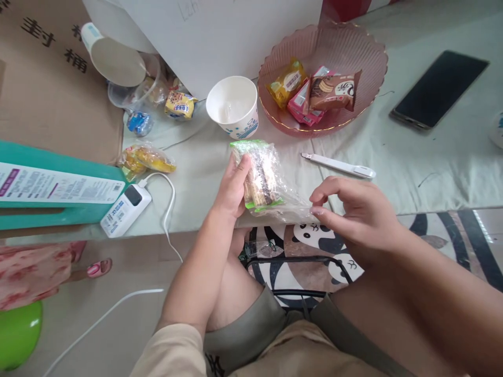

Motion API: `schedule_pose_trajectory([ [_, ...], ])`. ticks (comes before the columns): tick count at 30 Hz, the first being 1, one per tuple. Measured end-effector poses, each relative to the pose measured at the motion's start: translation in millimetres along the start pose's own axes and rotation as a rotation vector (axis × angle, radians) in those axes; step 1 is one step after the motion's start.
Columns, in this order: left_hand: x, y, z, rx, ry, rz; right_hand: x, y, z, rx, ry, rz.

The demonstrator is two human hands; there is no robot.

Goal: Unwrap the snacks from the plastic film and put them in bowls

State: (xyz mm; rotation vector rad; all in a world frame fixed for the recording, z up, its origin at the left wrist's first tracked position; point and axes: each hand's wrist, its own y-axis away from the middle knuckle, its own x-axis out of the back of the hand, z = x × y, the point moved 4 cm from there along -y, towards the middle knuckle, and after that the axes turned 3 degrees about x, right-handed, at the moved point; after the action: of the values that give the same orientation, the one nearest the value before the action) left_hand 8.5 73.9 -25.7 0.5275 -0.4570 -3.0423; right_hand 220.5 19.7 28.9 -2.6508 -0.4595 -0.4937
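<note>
My left hand (pixel 234 189) is closed on a clear plastic snack packet (pixel 261 175) with green edges, its thumb lying over the front. Light and dark bars show through the film. At the packet's right, the loose clear film stretches toward my right hand (pixel 346 209), whose thumb and forefinger pinch its end. Just beyond the packet stands a white paper cup (pixel 236 107) with a blue print. A white utility knife (pixel 338 165) lies on the cloth above my right hand.
A pink ribbed bowl (pixel 369 63) holds several wrapped snacks. A black phone (pixel 440 90) lies at the right. Yellow packets (pixel 146 159), a white power bank (pixel 126 209) with a cable and a green box (pixel 58 191) are at the left. Another person's foot (pixel 99 268) shows below.
</note>
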Motion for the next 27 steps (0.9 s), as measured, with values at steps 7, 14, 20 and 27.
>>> schedule_pose_trajectory([
  [7,-10.2,5.4,-7.0,0.161,0.005,-0.183,-5.7,2.5,25.3,-0.204,-0.054,0.128],
  [14,-22.4,22.2,-21.6,0.416,-0.109,-0.535,-13.3,-2.1,23.5,-0.002,0.052,0.073],
  [20,-19.0,26.8,-8.9,0.466,-0.233,-0.711,2.8,-2.3,33.1,-0.388,-0.181,0.213],
  [27,-20.2,21.8,-12.0,0.393,-0.152,-0.56,-4.3,2.9,54.5,-0.537,-0.466,0.427],
])
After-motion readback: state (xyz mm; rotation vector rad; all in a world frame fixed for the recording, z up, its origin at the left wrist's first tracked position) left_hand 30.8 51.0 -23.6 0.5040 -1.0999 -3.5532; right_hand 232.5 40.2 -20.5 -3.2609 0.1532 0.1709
